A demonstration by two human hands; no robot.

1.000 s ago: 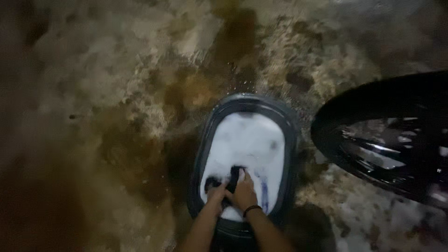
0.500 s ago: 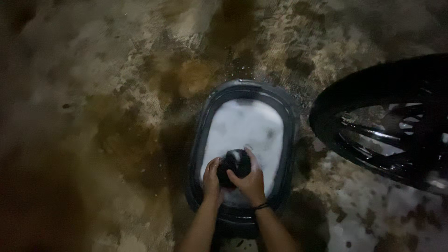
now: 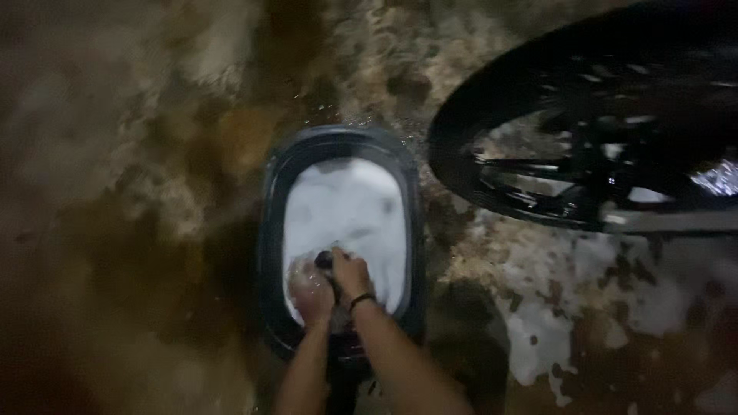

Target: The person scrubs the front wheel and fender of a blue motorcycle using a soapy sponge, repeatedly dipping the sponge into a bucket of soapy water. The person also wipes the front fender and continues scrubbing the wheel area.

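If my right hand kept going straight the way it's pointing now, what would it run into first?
The right hand points up the basin, away from the body. Just past the dark item it grips, it would likely push through the white foam first, then meet the far rim of the dark oval basin. Depth under the suds is unclear.

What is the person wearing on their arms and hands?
Nothing covers the arms: both forearms are bare, with no sleeves and no gloves in view. The right hand has a thin dark band around its wrist. The left hand wears nothing that shows, and it is wet with white suds. The picture is too blurry to show any rings.
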